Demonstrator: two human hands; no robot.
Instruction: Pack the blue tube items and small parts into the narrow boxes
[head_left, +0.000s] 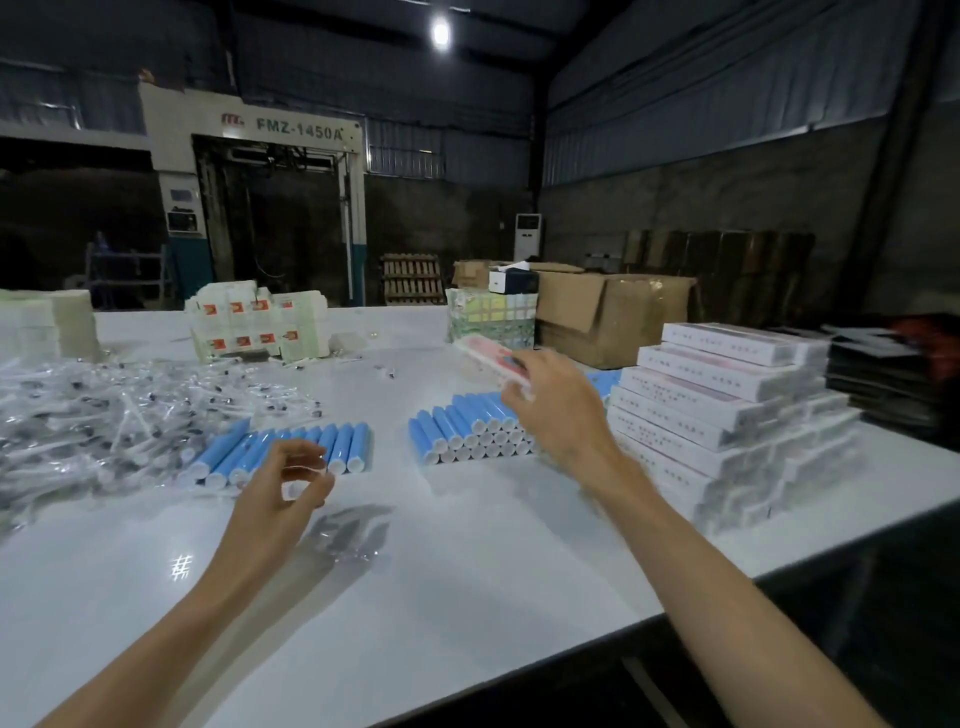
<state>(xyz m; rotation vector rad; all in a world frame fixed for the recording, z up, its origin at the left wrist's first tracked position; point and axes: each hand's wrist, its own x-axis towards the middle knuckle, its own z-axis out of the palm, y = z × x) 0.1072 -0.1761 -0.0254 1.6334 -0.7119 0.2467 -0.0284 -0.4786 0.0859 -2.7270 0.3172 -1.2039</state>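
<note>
Fingers (519, 400) of the right hand (558, 415) pinch a narrow box (491, 358), white with pink print, blurred, raised above the stacked blue tubes (467, 431) with white end caps. Left hand (280, 488) fingers (304, 451) are curved with a gap; contents cannot be told. Bagged small parts (104, 415) lie left and stacked boxes (727, 405) right on the white surface (467, 561).

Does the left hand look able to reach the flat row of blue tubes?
Probably yes: the left hand hovers at the near ends of the row of blue tubes, with nothing between them. Whether its curled fingers already hold something is unclear.
</note>
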